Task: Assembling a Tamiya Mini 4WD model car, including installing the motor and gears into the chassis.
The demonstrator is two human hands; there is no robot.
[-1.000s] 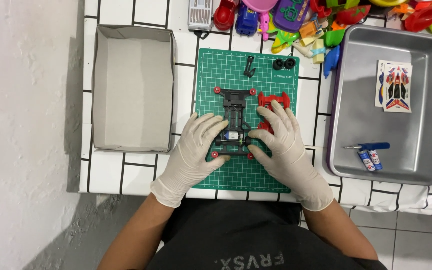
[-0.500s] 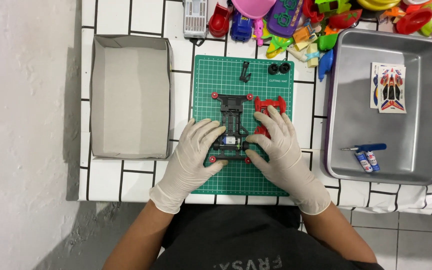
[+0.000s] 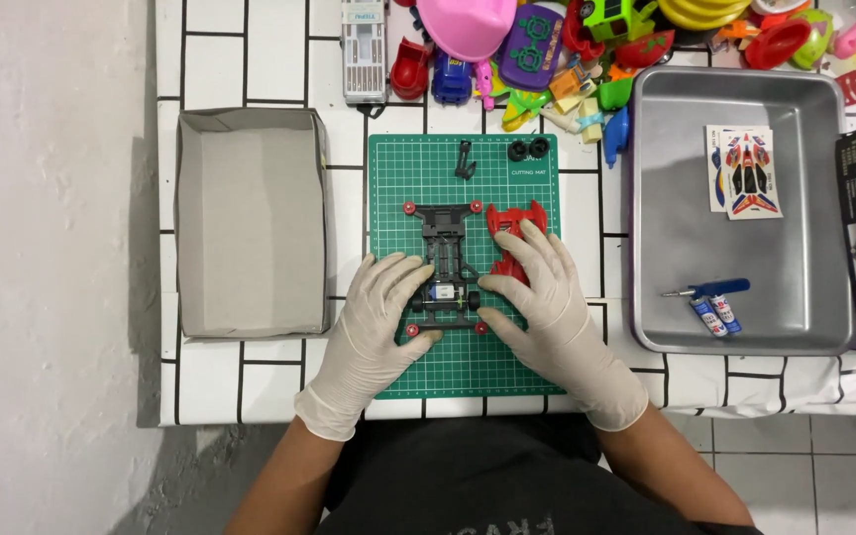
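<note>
So the black toy car chassis (image 3: 445, 260) sits on the green cutting mat (image 3: 393, 178) with its long axis running straight 12 to 6 o'clock. Can't really tell which end is the nose; the end at 6 o'clock has small black wheels and some blue and silver bits between them, and there are little red rollers at all four corners.

Both hands are gloved in white and come in from 6 o'clock. The left hand (image 3: 374, 332) sits at the chassis's 8 o'clock, fingers spread and curled onto the left side of its near end. The right hand (image 3: 544, 312) is at its 4 o'clock, fingers loosely spread, fingertips touching the right side of the same end. They're pinching that end between them, not wrapped around it. The right fingers also lie over the lower part of the red car body shell (image 3: 513, 223), which lies just beside the chassis at 3 o'clock.

On the counter at 9 o'clock of the mat there's an open grey cardboard box (image 3: 250, 223). At 3 o'clock is a metal tray (image 3: 691, 248) holding a rectangular sticker sheet (image 3: 745, 170) in white, red and blue up at 1 o'clock, plus a blue-handled screwdriver (image 3: 710, 289) and two small batteries (image 3: 715, 315) down at 5 o'clock.
</note>
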